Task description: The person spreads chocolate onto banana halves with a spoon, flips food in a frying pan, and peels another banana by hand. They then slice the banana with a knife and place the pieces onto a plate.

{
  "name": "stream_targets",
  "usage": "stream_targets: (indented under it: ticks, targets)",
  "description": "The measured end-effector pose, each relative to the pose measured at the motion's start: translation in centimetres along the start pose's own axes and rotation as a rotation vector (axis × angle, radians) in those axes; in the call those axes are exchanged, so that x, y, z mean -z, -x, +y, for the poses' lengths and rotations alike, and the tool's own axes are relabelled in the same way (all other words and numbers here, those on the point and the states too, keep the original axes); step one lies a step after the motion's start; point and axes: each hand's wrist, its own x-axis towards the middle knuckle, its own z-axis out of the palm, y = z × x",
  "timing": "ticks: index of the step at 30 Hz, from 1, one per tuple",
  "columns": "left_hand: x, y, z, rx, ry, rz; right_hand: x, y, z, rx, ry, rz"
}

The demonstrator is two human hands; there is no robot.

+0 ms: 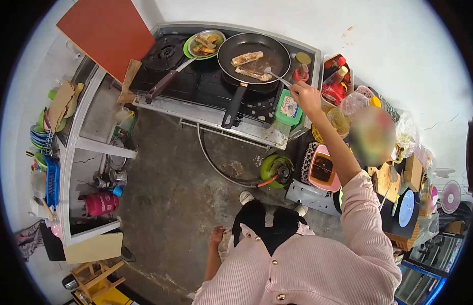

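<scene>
My right hand [307, 100] grips a thin metal spoon [282, 79], its tip touching the end of a browned, oblong piece of food [254, 75]. A second browned piece [247, 58] lies just above it. Both are in a black frying pan [226, 47] with a shiny layer of oil, on the stove, its handle [234, 107] pointing toward me. Left of the pan, a metal strainer ladle [172, 76] holds several fried pieces over a green plate [187, 52]. Low by my side hangs my left hand [217, 235], fingers loosely bent and holding nothing visible.
Beside my right wrist sits a green tub [288, 109] on the stove edge. A box of bottles [338, 76] stands to the right, above a pink basin [312, 170] of dark liquid. Below the stove, a hose [208, 161] runs to a green gas cylinder [270, 170].
</scene>
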Motion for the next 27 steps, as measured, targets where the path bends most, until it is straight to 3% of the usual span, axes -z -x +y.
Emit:
stream_targets:
  ticks: [8, 12, 14, 16, 17, 19, 22, 24, 27]
  targets:
    - [0.5, -1.4, -1.8, -0.024, 0.012, -0.049, -0.7, -1.9, 0.7, -0.174, -0.170, 0.207]
    - [0.3, -2.3, -1.3, -0.045, 0.012, -0.080, 0.2, -1.2, 0.4, -0.211, -0.159, 0.204]
    - [0.0, -2.6, 0.2, -0.037, -0.071, -0.083, 0.0, -0.8, 0.5, -0.328, -0.187, 0.205]
    - [0.0, -3.1, 0.8, -0.173, -0.045, -0.128, 0.3, -0.6, 0.6, -0.502, -0.315, 0.161]
    - [0.0, -4.8, 0.4, -0.216, -0.044, -0.162, 0.8, -0.6, 0.4, -0.581, -0.397, 0.114]
    - [0.2, -6.2, 0.9, -0.338, 0.037, -0.227, 1.1, -0.6, 0.6, -0.854, -0.961, 0.058]
    - [0.1, -6.6, 4.1, -0.386, -0.213, -0.151, 2.5, 0.2, 0.0, -1.183, -1.775, 0.060]
    - [-1.0, -5.8, 6.7, -0.308, -0.354, -0.115, 3.0, 1.9, -0.3, -1.049, -1.901, -0.043]
    - [-2.7, -7.3, 7.1, -0.281, -0.393, -0.142, 8.5, 4.7, -3.9, -1.197, -2.072, -0.064]
